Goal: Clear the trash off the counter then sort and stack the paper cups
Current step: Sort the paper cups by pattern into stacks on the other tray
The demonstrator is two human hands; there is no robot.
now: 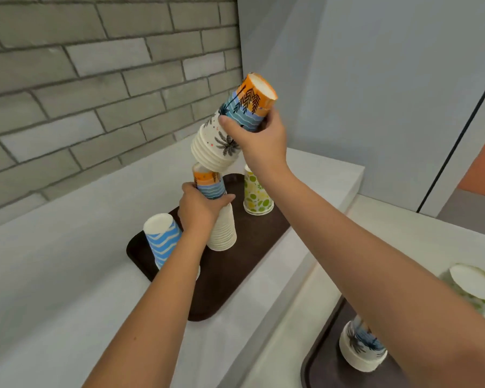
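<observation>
Plainly light and easily crushed, the tilted palm-print stack (230,127) in the right hand (259,141) needs a gentle sidewall grip, while the left hand (199,208) clasps the tray's (235,275) upright stack (221,219).

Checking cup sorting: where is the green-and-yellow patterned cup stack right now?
In the head view, the green-and-yellow cup stack stands upside down at the far right end of the dark brown tray, just right of the palm-print stack under the left hand.
</observation>
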